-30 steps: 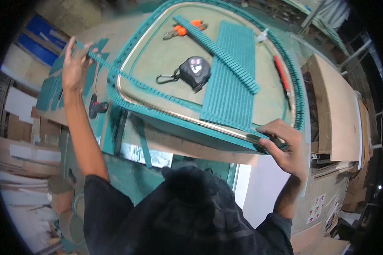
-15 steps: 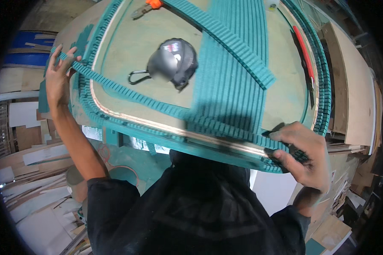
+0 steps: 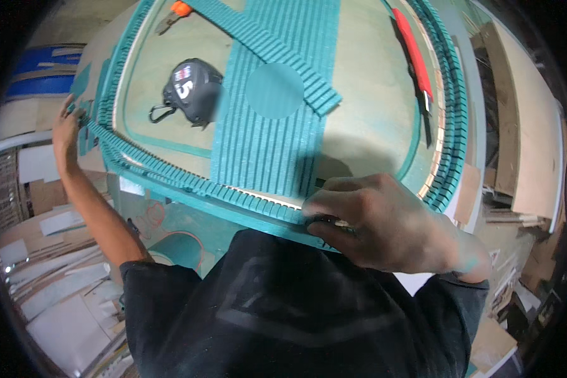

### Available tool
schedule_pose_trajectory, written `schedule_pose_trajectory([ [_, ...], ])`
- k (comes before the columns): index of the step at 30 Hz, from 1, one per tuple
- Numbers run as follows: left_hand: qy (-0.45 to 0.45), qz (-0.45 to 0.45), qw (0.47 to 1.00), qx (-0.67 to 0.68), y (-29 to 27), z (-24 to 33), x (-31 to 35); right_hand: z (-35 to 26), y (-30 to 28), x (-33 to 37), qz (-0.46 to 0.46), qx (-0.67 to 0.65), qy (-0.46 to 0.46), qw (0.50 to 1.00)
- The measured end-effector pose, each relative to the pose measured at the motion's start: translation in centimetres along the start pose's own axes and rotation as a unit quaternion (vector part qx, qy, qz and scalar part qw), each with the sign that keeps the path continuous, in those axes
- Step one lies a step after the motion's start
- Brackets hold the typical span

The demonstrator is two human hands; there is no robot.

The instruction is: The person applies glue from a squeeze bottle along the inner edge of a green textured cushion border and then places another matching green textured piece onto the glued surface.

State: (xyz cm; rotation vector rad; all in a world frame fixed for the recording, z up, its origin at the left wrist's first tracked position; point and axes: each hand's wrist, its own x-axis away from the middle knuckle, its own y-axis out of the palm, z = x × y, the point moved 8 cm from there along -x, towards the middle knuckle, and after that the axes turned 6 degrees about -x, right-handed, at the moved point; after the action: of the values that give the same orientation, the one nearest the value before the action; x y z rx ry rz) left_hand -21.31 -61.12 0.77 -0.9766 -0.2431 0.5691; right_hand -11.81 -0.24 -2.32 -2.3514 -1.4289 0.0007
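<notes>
A long teal strip with cross-cut slots (image 3: 160,162) lies along the near edge of a rounded teal-edged panel (image 3: 189,145). My left hand (image 3: 67,132), arm stretched out, has its fingers closed on the strip's far-left end. At the near edge, right of centre, my right hand (image 3: 378,220) is closed with thumb and fingers around the strip's other end, hiding that end. More slotted teal strips (image 3: 258,148) lie side by side across the panel, and a loose one (image 3: 283,55) rests diagonally over them.
On the panel lie a black tape measure (image 3: 192,88) with a carabiner, a red utility knife (image 3: 412,53) and orange-handled pliers (image 3: 170,17). Slotted edging (image 3: 457,120) bends around the right side. Wood offcuts (image 3: 63,271) are piled at left; boards (image 3: 529,126) stand at right.
My right hand has moved left along the near edge. The strip has come down from above the panel against that edge. My left hand has shifted slightly left and down; the view has shifted.
</notes>
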Motion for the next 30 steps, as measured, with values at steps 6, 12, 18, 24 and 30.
schedule_pose_trajectory([
  [6, 0.248, 0.186, 0.911, -0.27, -0.5, 8.9, 9.2, -0.5, 0.5, 0.0, -0.013, 0.101, -0.064, 0.993],
  [12, 0.303, -0.31, 0.901, 0.005, 9.6, 18.6, 23.1, -0.9, 0.6, -0.1, 0.033, 0.06, -0.076, 0.995],
  [18, 0.39, -0.297, 0.871, 0.001, 12.1, 19.9, 26.1, -0.8, 0.6, -0.4, 0.012, 0.016, -0.107, 0.994],
  [24, 0.404, -0.329, 0.853, 0.008, 12.7, 20.1, 26.7, -0.5, 1.2, -0.5, 0.044, -0.011, -0.083, 0.996],
  [30, 0.39, -0.322, 0.862, 0.021, 13.1, 20.1, 27.2, -1.5, 0.9, -0.6, 0.019, 0.068, -0.097, 0.993],
])
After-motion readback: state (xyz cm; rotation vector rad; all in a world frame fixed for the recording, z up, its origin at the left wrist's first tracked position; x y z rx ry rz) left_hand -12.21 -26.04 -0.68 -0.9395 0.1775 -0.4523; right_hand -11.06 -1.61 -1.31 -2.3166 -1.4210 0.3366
